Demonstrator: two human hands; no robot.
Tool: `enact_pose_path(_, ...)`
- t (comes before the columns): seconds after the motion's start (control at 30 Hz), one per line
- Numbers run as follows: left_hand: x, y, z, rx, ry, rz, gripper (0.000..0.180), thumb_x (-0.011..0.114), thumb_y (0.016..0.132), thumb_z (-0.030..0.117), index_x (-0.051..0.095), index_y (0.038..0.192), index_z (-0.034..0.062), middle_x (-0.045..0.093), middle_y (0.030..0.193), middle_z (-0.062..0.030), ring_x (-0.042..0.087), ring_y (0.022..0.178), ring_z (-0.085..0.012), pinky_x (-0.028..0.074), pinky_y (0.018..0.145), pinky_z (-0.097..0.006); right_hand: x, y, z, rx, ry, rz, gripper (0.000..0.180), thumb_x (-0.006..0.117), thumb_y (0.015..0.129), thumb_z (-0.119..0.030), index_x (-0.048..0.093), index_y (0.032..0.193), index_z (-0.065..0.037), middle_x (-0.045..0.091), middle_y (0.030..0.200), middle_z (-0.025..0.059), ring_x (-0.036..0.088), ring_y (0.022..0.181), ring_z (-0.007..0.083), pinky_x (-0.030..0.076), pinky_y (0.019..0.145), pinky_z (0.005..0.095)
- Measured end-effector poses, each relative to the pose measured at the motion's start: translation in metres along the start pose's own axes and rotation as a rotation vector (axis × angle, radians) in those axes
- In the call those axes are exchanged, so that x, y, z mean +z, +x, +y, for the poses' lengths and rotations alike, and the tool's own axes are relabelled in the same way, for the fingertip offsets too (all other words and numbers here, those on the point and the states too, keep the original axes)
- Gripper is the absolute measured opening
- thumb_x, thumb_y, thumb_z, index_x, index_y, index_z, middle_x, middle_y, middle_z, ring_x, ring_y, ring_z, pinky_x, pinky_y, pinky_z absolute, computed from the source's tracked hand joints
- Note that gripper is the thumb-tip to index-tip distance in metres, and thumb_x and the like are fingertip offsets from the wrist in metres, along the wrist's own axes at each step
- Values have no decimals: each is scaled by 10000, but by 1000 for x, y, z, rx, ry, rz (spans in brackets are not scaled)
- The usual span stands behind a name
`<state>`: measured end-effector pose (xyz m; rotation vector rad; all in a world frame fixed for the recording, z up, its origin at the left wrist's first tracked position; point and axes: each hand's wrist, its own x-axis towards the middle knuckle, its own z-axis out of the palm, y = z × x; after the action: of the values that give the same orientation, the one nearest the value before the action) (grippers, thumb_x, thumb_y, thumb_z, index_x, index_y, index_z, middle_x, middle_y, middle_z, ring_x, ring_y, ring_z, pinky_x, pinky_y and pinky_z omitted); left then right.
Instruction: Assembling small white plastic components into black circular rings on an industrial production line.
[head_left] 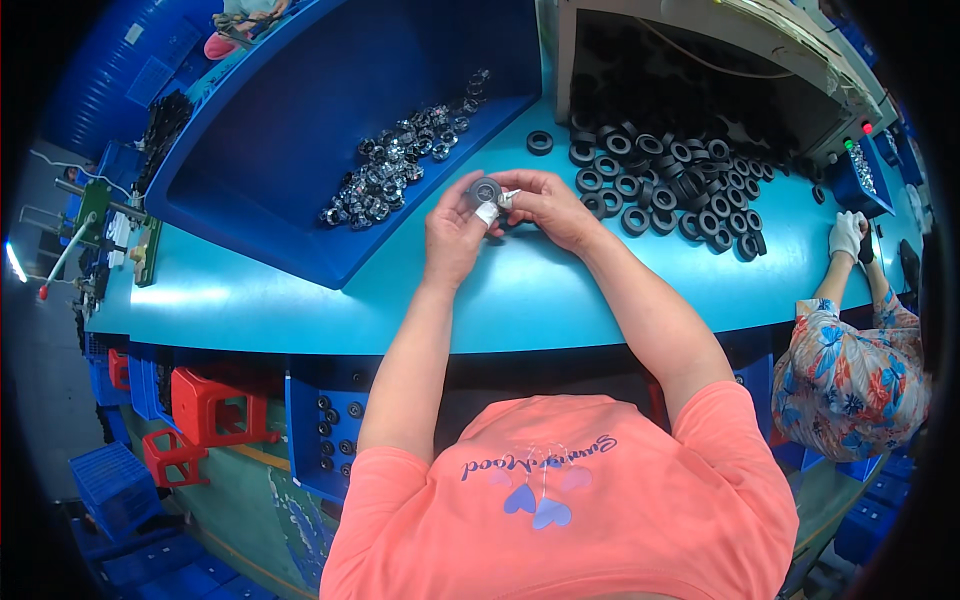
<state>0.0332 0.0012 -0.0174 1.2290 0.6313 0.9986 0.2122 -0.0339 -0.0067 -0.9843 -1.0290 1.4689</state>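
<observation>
My left hand (453,232) and my right hand (545,207) meet above the light-blue table (520,285). Together they hold a dark grey ring-shaped part (486,189) between the fingertips. White tape covers some fingertips of both hands. A small shiny piece sits against the ring by my right thumb. A heap of several black rubber rings (665,175) lies just right of my right hand. One single black ring (539,142) lies apart, behind my hands.
A large dark-blue tray (300,150) at the left holds several shiny metal-wrapped rings (400,165). A machine housing (700,60) stands at the back right. A co-worker's gloved hands (850,235) rest at the table's right end. Red stools (205,410) stand below the table.
</observation>
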Motion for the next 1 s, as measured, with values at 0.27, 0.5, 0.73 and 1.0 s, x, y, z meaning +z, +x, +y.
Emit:
enact_pose_path(0.27, 2, -9, 10, 54, 116, 77, 454, 619, 928, -21, 504, 1366, 5, 653, 1140, -120, 652, 940, -159, 592, 720, -289, -1, 0, -3, -28, -146, 24, 413, 640, 914, -155, 628, 1292, 11, 695, 1079, 92, 638, 867, 123, 541, 759, 275)
enact_pose_path(0.5, -96, -137, 68, -1, 581, 320, 362, 639, 905, 31, 585, 1263, 32, 595, 911, -84, 572, 796, -143, 519, 660, -301, 10, -6, -5, -118, -568, 145, 299, 680, 889, -141, 702, 1168, -36, 697, 1024, 91, 649, 815, 171, 548, 760, 310)
enact_pose_path(0.73, -216, -328, 74, -247, 1546, 466, 268, 645, 888, 43, 689, 1152, 44, 549, 639, -71, 491, 572, -127, 420, 551, -297, -11, 0, -13, -293, -1110, 502, 301, 685, 837, -126, 699, 1122, -29, 617, 1152, 178, 679, 922, 333, 542, 874, 436)
enact_pose_path(1.0, -87, -195, 86, 9, 735, 356, 333, 581, 957, 113, 602, 1278, 28, 580, 830, -85, 547, 692, -152, 475, 625, -302, -35, 38, -17, -111, -1475, 488, 193, 617, 863, -45, 663, 1050, -31, 564, 1185, 203, 661, 1026, 383, 549, 887, 469)
